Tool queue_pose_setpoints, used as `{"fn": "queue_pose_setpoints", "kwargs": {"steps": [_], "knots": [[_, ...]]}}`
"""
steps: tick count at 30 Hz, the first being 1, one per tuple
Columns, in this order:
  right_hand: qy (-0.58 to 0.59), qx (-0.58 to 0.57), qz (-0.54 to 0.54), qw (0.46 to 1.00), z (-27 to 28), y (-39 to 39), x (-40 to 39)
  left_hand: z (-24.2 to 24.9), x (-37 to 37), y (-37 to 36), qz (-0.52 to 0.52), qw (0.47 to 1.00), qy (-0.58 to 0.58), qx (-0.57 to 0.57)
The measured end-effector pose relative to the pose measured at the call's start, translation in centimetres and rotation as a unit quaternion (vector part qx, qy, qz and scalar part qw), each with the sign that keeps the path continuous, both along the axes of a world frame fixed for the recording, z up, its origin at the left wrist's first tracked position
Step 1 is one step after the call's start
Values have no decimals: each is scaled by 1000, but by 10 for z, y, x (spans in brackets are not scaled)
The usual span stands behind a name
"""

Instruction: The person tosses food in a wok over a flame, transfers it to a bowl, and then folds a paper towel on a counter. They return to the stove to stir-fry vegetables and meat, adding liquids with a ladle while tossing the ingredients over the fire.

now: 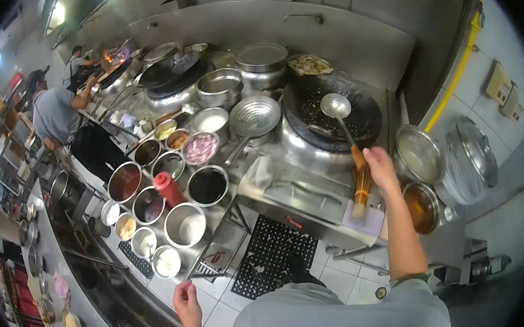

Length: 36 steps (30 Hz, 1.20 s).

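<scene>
- My right arm is pointing forward, nearly straight, and my right hand [380,164] is hanging just in front and to the right of the wok [364,115].
- Its fingers are curling right beside the handle of the ladle [335,106]; I cannot tell whether they are closing around it.
- The ladle's bowl is lying over the wok, while its handle is sloping out toward me past the brush [362,194].
- My left hand [188,304] is hanging low, well to the left and front of the wok, its fingers bunching in a narrow curl; I cannot tell whether it is holding anything.
- Right of the wok, a steel pot [423,135] is holding cloudy liquid; below it, another pot [425,191] is holding orange-brown liquid.
- Left of the wok, a bowl [201,164] is holding pink slices, and a sauce pot [134,194] is holding something red.
</scene>
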State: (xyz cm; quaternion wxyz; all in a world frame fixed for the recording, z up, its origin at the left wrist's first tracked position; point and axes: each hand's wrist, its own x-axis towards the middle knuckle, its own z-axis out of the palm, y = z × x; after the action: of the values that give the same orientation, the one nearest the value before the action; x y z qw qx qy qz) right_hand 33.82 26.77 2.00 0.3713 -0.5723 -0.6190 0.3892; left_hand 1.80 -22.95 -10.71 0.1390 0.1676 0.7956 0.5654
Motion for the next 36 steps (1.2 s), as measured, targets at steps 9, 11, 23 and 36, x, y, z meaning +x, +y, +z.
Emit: {"fn": "queue_pose_setpoints", "kwargs": {"steps": [9,11,23,36], "knots": [[414,-349,125,831,-3,109,-44,39,57,191,-269,954,120,-62],[341,-273,171,883,13,126,-58,33,56,198,-216,970,84,-76],[-14,-72,195,978,19,380,-329,-84,-7,264,-319,909,-36,-265],[654,-420,222,589,108,345,-293,-326,39,425,-669,649,-207,-298]]}}
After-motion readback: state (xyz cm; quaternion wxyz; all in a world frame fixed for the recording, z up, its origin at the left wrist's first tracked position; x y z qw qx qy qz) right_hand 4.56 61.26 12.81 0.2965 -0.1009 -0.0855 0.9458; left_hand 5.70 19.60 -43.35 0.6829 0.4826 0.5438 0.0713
